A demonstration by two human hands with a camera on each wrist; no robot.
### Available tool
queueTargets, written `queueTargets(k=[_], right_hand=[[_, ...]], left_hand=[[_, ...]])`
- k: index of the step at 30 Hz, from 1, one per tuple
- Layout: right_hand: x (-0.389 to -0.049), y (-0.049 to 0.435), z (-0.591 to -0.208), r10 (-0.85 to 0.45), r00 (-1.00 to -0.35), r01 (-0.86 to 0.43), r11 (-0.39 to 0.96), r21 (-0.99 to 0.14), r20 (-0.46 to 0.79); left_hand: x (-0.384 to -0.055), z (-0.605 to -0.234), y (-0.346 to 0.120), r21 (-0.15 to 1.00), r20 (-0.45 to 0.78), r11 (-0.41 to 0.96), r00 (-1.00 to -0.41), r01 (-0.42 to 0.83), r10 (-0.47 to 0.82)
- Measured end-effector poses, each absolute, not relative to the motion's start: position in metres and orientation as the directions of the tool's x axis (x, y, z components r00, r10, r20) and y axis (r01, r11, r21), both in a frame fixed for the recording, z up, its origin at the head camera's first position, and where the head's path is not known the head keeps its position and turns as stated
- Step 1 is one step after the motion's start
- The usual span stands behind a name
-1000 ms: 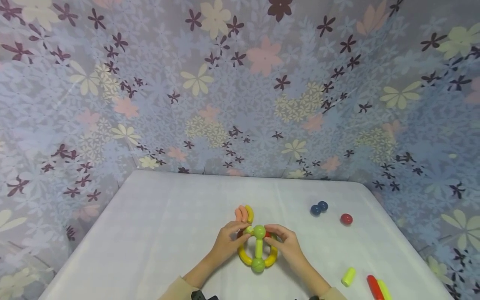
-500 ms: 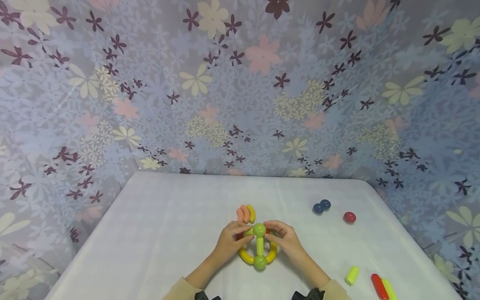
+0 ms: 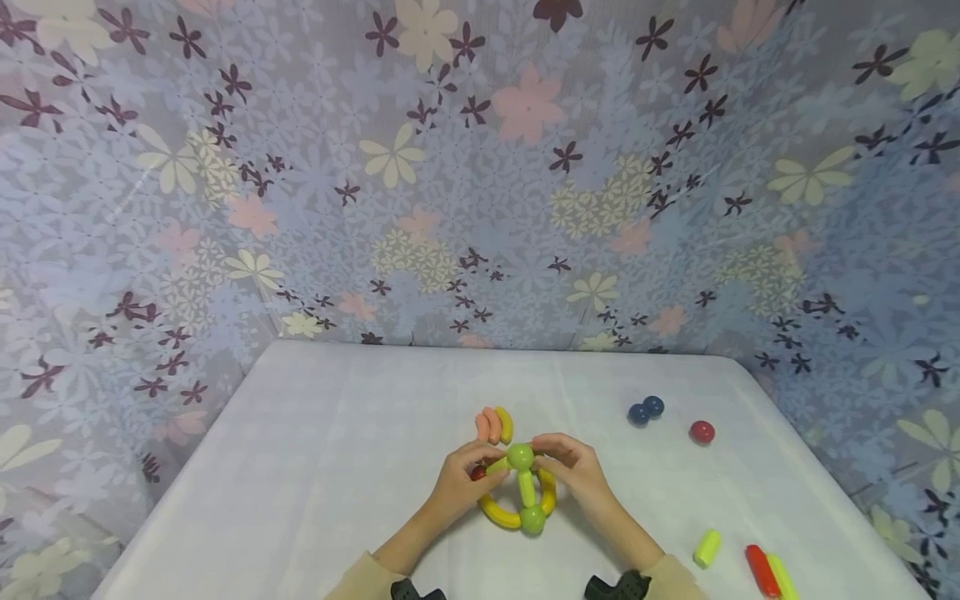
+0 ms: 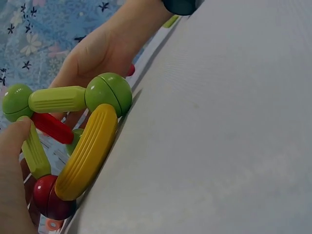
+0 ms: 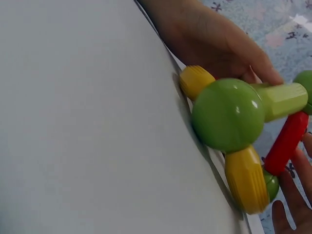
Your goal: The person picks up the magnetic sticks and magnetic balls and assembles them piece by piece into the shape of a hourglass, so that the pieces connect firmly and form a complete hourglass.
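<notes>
Both hands are at a magnetic ball-and-rod frame at the table's near middle. Its top green ball (image 3: 521,456) joins a light green rod (image 3: 527,488) running down to a lower green ball (image 3: 532,520). Curved yellow rods (image 4: 90,153) form its base, with a dark red ball (image 4: 51,197) at one corner. My left hand (image 3: 463,479) pinches a second light green rod (image 4: 35,153) between thumb and fingers. Across the frame, my right hand (image 3: 577,471) holds the red rod (image 5: 285,145) just below the top ball; in the head view the hand hides that rod.
Beyond the frame lie two pinkish curved rods (image 3: 488,425) and a yellow curved rod (image 3: 505,425). Two blue balls (image 3: 646,411) and a red ball (image 3: 702,432) sit at back right. Nearer right are a short lime rod (image 3: 707,548), a red rod (image 3: 762,571) and another lime rod (image 3: 782,577).
The frame has turned slightly, its lower green ball swinging right and the upright rod now slanting. My left fingers closed further over the light green rod, and the red rod became hidden behind my right hand.
</notes>
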State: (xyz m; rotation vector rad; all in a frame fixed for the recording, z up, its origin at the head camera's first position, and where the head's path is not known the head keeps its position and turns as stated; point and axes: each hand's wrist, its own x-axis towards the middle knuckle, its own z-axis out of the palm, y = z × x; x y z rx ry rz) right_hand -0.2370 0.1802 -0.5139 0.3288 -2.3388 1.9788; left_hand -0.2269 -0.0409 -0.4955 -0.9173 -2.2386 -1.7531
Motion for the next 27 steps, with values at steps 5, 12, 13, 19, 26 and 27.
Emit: queueTargets(k=[5,12,13,19,26,27], right_hand=[[-0.240,0.197,-0.501,0.021,-0.983,-0.179,0.111,-0.977,0.183],[-0.223,0.230,-0.477,0.167,-0.956,-0.219,0.139,-0.966,0.241],[-0.218,0.235,-0.474,0.183,-0.950,-0.223,0.164,-0.961,0.252],[-0.180,0.266,-0.469,0.360,-0.914,-0.027,0.406,-0.913,0.188],[-0.136,0.301,-0.478,0.597,-0.802,0.366,0.487,-0.793,-0.003],[-0.131,0.306,-0.481,0.609,-0.793,0.380,0.490,-0.784,-0.004]], left_hand=[[-0.228,-0.493,-0.038,0.843,0.477,0.075,-0.805,0.533,0.354],[-0.229,-0.492,-0.036,0.859,0.465,0.055,-0.820,0.509,0.335],[-0.229,-0.491,-0.036,0.859,0.465,0.055,-0.820,0.509,0.334],[-0.228,-0.491,-0.040,0.880,0.430,0.055,-0.839,0.473,0.334],[-0.229,-0.495,-0.044,0.914,0.352,0.072,-0.868,0.400,0.351],[-0.229,-0.496,-0.044,0.912,0.358,0.069,-0.866,0.404,0.349]])
